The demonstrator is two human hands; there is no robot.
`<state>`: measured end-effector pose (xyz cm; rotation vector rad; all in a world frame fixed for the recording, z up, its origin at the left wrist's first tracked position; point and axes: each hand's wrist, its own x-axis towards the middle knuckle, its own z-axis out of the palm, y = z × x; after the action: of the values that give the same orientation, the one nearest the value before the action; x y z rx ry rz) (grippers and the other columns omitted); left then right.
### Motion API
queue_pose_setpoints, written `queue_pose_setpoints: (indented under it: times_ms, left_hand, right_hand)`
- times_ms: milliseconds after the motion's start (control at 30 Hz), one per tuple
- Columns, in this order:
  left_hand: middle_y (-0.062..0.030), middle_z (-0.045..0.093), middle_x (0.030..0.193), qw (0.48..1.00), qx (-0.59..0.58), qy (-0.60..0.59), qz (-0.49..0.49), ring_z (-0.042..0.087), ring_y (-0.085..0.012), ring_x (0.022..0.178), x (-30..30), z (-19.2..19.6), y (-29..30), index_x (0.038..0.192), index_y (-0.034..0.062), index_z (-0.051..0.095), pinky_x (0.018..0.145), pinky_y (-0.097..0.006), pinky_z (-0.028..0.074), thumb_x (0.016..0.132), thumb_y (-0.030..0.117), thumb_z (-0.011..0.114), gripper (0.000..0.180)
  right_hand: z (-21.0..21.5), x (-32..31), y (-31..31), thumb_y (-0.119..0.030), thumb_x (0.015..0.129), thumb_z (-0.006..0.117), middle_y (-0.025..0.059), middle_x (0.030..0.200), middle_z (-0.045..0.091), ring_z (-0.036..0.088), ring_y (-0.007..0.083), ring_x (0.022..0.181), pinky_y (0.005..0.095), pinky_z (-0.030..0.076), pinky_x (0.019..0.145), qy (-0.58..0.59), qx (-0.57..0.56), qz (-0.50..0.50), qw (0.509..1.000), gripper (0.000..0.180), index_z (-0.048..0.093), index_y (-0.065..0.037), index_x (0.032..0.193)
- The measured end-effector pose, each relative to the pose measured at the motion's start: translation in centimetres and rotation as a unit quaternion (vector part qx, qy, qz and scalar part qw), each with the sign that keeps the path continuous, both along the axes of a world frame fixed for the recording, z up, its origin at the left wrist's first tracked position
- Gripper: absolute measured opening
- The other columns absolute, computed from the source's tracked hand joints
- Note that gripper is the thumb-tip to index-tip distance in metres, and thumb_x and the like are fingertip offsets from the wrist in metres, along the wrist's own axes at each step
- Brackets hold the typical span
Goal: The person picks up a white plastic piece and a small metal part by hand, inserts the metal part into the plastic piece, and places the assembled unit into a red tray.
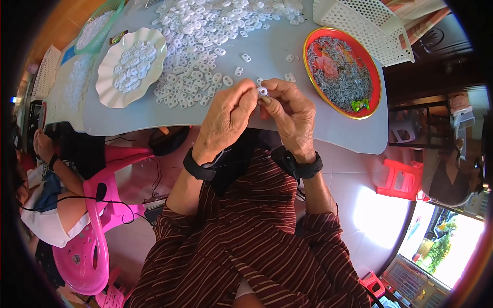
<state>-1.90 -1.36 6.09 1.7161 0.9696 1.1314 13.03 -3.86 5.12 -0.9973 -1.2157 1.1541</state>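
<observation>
Both hands, left hand (226, 115) and right hand (290, 113), pinch one small white ring piece (262, 91) together. A big pile of white pieces (205, 46) waits on the desk (272, 56); I think lots is left.

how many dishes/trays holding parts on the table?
3 clearly: a white scalloped plate at left, a red round tray at right, a green basket at far left. The white basket at top right: contents not visible.

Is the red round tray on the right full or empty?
Partly full: the red tray holds a spread of small grey pieces and a green wrapped bit; its rim shows bare.
</observation>
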Motion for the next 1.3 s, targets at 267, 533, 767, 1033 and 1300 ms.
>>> queue_pose_setpoints:
  times_ms: [267,533,767,1033,1300]
  left_hand:
    - [-0.0087,0.046,0.062,0.999,0.026,0.017,-0.019,0.043,-0.0166,0.056,-0.5,-0.4,0.5,0.092,-0.0005,0.051,0.052,-0.031,0.038,0.093,0.019,0.048,0.020]
    - [-0.0070,0.039,0.061,0.998,-0.042,-0.018,-0.038,0.035,-0.0134,0.056,-0.8,-0.9,0.7,0.086,-0.0006,0.050,0.051,-0.030,0.034,0.093,0.023,0.046,0.025]
    - [-0.0095,0.038,0.062,0.998,-0.042,0.008,-0.055,0.033,-0.0146,0.057,-1.0,-0.7,0.6,0.086,-0.0011,0.049,0.052,-0.030,0.034,0.092,0.021,0.045,0.023]
    - [-0.0092,0.035,0.064,0.995,-0.070,0.013,-0.063,0.032,-0.0153,0.059,-1.2,-0.5,0.5,0.086,-0.0015,0.046,0.054,-0.030,0.035,0.091,0.024,0.045,0.026]
    - [-0.0053,0.032,0.062,0.993,-0.073,-0.018,-0.090,0.030,-0.0113,0.059,-1.1,-0.9,0.5,0.084,0.0005,0.046,0.052,-0.029,0.031,0.093,0.027,0.044,0.028]
  right_hand:
    - [-1.0,0.0,0.2,0.002,0.079,0.069,0.0005,0.086,0.057,0.055,0.0068,0.080,0.0217,0.049,0.073,0.008,0.032,0.023,0.999,0.035,0.057,0.001,0.113]
    - [-1.0,-0.2,0.0,-0.002,0.079,0.071,-0.0003,0.080,0.057,0.051,0.0058,0.070,0.0209,0.045,0.063,-0.054,0.039,-0.005,0.998,0.032,0.059,0.000,0.108]
    - [-1.0,-0.6,-0.2,-0.004,0.076,0.073,0.0026,0.069,0.057,0.052,0.0085,0.061,0.0229,0.045,0.057,-0.163,0.075,-0.056,0.982,0.028,0.059,-0.001,0.100]
    - [-0.7,-0.7,-0.3,-0.002,0.077,0.072,0.0048,0.068,0.060,0.055,0.0097,0.060,0.0237,0.046,0.056,-0.181,0.080,-0.056,0.979,0.023,0.058,-0.001,0.095]
    - [0.1,-0.8,-0.5,-0.001,0.082,0.067,0.0046,0.071,0.063,0.057,0.0085,0.061,0.0231,0.047,0.056,-0.148,0.077,-0.061,0.984,0.013,0.059,0.000,0.092]
